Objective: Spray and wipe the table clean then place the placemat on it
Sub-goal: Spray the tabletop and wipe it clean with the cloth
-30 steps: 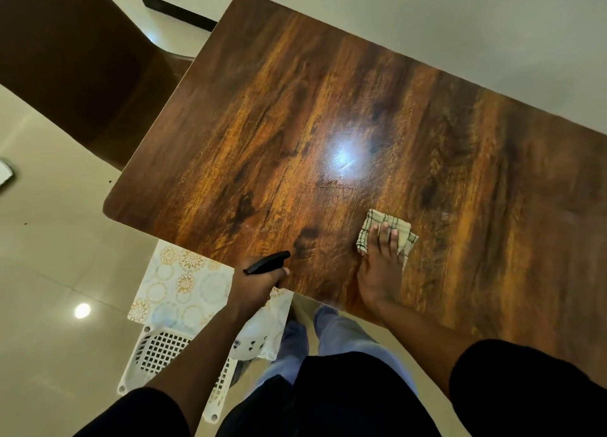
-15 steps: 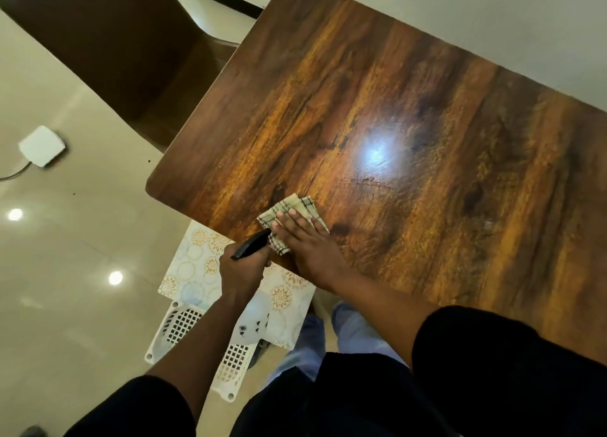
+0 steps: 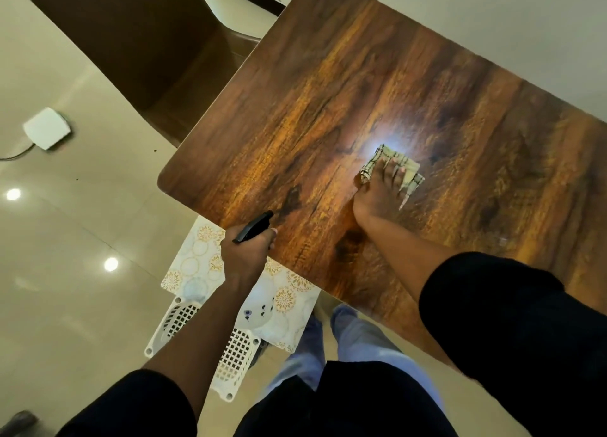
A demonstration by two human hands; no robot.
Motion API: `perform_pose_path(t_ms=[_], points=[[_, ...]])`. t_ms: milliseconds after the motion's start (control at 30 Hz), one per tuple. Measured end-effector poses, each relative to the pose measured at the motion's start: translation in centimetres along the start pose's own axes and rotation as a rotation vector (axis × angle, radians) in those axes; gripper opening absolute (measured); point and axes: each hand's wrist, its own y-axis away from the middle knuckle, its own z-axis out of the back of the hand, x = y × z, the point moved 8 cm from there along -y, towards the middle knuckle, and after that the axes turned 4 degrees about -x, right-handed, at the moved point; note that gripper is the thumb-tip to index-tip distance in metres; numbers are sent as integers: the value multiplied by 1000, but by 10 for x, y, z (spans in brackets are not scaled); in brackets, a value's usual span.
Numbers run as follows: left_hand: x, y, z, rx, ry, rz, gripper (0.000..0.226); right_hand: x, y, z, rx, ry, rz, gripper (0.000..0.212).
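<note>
Cloth (image 3: 399,170) lies flat under your spread right hand (image 3: 377,193) mid-frame to scrub the surface (image 3: 328,91), while your left hand (image 3: 244,256) grips the sprayer (image 3: 253,230) at the near edge, ready.

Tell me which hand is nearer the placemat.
Left. The left hand, gripping the spray bottle, hangs directly over the placemat on the basket. The right hand presses the cloth mid-table, farther away.

Right hand (image 3: 377,195) presses a checked cloth (image 3: 399,169) flat on the table (image 3: 460,114) (left hand (image 3: 244,252) grips the sprayer (image 3: 253,231)).
</note>
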Motion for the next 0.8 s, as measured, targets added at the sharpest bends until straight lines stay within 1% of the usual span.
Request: perform_pose_path(t_ms=[67, 100, 133, 200, 267, 300, 433, 467, 500, 533, 567, 667, 733, 767, 800], points=[[-7, -1, 4, -18, 25, -15, 18, 25, 25, -14, 16, 29, 169, 69], [-9, -3, 6, -30, 36, -16, 17, 40, 41, -23, 45, 39, 278, 68], [-9, -5, 9, -44, 41, -9, 21, 54, 60, -35, 89, 43, 401, 67], [-12, -9, 14, -61, 26, 28, 41, 84, 102, -57, 161, 50, 689, 65], [-18, -15, 17, -83, 1, 47, 65, 104, 133, -73, 178, 86, 922, 62], [-23, -19, 17, -87, -7, 40, 68, 107, 137, -78, 183, 100, 986, 62], [-43, -30, 9, -91, -61, 4, 62, 106, 106, -71, 172, 161, 1146, 62], [-47, -33, 4, -80, -82, -4, 57, 104, 88, -64, 160, 159, 1130, 65], [-52, -34, -1, -60, -98, -18, 47, 103, 69, -56, 156, 143, 1074, 66], [-56, -35, -9, -38, -104, -31, 35, 99, 46, -45, 152, 127, 985, 67], [-60, -37, -16, -27, -103, -55, 27, 92, 22, -34, 139, 115, 894, 67], [-68, -39, -37, -16, -95, -65, 33, 62, -45, -6, 108, 71, 663, 64], [-75, -37, -57, 30, -112, -85, 23, 28, -82, 10, 70, 53, 513, 65], [-79, -34, -68, 51, -129, -98, 22, 7, -96, 19, 49, 47, 433, 65], [-84, -31, -77, 69, -143, -106, 28, -17, -106, 29, 31, 39, 354, 64]])
